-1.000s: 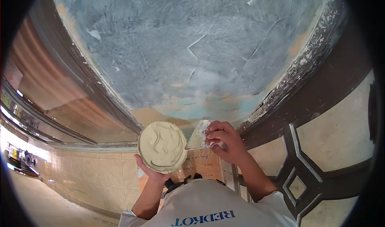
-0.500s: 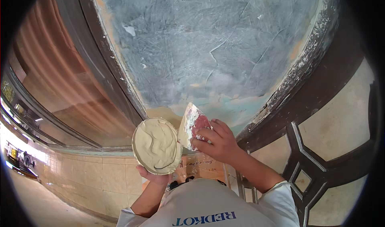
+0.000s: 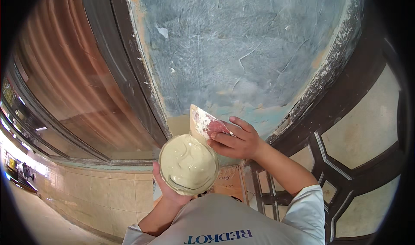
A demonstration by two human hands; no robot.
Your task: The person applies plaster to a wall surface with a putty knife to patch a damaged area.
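A left hand [image 3: 171,194] cradles a tub [image 3: 185,192] of pale paste [image 3: 188,162]. The right hand [image 3: 238,140] grips a smeared red scraper [image 3: 208,123].

Shirt [image 3: 242,214] has blue ltrs [image 3: 218,237] (orange panel [image 3: 234,176], partial txt [image 3: 225,177]).

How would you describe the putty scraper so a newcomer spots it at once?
Start at the blue-grey wall filling the upper middle. Before its lower part, the right hand holds the putty scraper, by the upper right of a round tub. Unlike the pale tub, it is flat, pointed and red, smeared white.
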